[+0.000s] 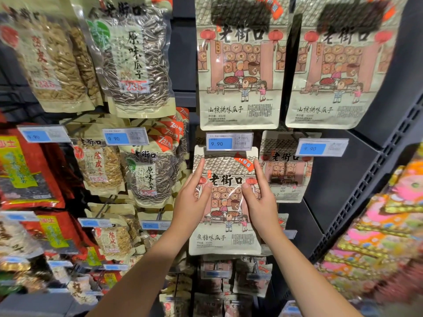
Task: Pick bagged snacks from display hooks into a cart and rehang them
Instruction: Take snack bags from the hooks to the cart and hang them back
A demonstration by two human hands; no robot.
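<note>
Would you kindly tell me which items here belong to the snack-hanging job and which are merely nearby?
In the job:
- caramel melon-seed bag, gripped by left hand and right hand
- 9.90 price tag above it

Merely nearby:
- walnut-flavour seed bags
- clear sunflower-seed bag
- red bags

even bright light, blurred warped edges, glare on packaging

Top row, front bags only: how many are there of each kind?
Pale-seed bag: 1
Striped-seed bag: 1
Cartoon-shop bags: 2
Total: 4
</note>
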